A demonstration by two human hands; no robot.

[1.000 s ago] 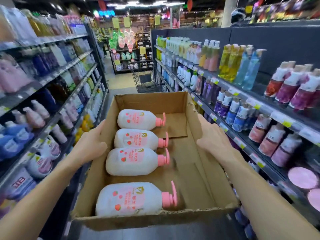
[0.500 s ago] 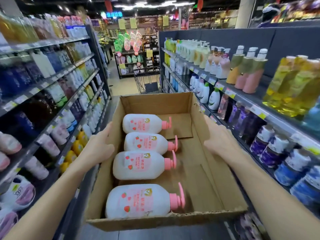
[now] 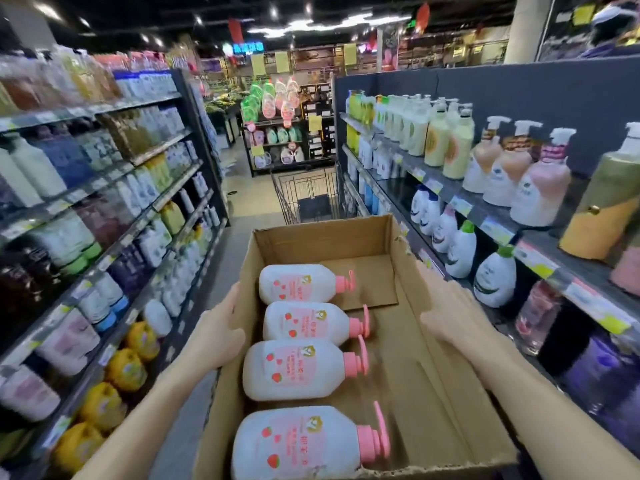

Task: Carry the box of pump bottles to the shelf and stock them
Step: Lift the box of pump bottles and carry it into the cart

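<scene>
I hold an open cardboard box (image 3: 426, 382) in front of me in a shop aisle. My left hand (image 3: 216, 336) presses its left wall and my right hand (image 3: 450, 318) presses its right wall. Several white pump bottles (image 3: 294, 370) with pink pumps and strawberry labels lie on their sides in a row along the box's left half, pumps pointing right. The right half of the box floor is bare cardboard.
Shelves (image 3: 457, 199) of pump bottles line the right side, close to the box. More stocked shelves (image 3: 114, 244) run along the left. A wire shopping cart (image 3: 311, 199) stands in the aisle just beyond the box. A display rack (image 3: 287, 140) closes the far end.
The view has advanced down the aisle: the shelves on both sides have slid past and the cart is nearer. The box and both hands keep the same hold.
</scene>
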